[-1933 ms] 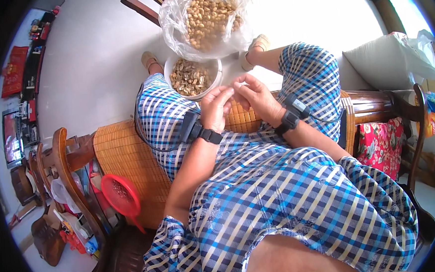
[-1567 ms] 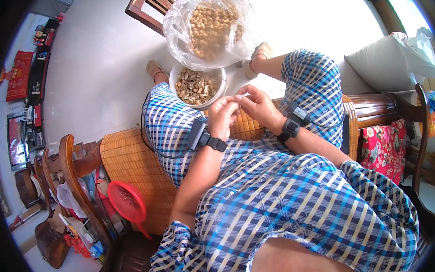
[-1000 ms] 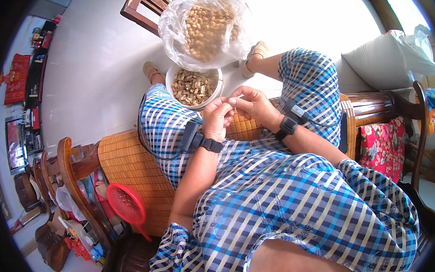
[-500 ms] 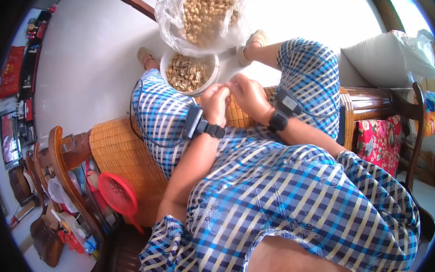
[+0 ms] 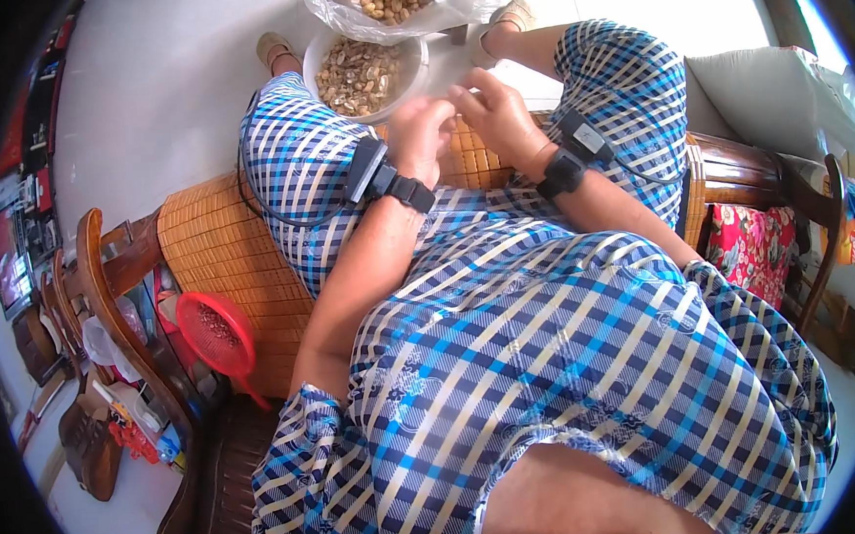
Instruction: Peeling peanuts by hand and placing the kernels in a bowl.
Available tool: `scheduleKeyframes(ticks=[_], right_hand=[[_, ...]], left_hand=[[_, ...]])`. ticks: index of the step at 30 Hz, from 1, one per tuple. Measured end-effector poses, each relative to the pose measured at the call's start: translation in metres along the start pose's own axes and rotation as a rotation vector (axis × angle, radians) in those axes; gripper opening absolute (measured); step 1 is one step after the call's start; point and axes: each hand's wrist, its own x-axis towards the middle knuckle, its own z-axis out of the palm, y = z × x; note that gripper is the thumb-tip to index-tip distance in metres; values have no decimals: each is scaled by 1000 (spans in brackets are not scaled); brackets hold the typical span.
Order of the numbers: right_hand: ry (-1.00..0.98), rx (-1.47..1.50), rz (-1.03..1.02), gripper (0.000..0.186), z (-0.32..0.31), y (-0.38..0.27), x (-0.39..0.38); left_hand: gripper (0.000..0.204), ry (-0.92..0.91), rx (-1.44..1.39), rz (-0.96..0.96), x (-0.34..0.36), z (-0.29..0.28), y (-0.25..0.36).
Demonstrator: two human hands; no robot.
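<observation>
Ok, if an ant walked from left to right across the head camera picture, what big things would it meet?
Round red plastic strainer → round white tub of brown shells → bare left hand → bare right hand → red cloth with flowers.

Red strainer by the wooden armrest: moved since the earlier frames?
No. The red strainer keeps its place beside the wooden armrest, over the woven mat's edge; the whole view shifted instead.

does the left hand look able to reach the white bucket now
Probably yes: the left hand shows near the white bucket, with nothing visible blocking its near side; the plastic bag overlaps only the far edge.
</observation>
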Motion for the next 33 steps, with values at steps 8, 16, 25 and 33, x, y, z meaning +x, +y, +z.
scheduleKeyframes(ticks=[8,16,25,33], right_hand=[[-63,358,234,29,-2,-30,4],[-49,396,335,25,9,-39,-24],[-136,447,356,29,23,-63,-44],[-182,405,370,30,31,-64,-47]], left_hand=[[20,101,-534,-140,53,-59,41],[19,-239,-1038,80,-15,-127,132],[23,183,-1238,731,-137,-356,148],[49,1315,-1242,806,-189,-447,102]])
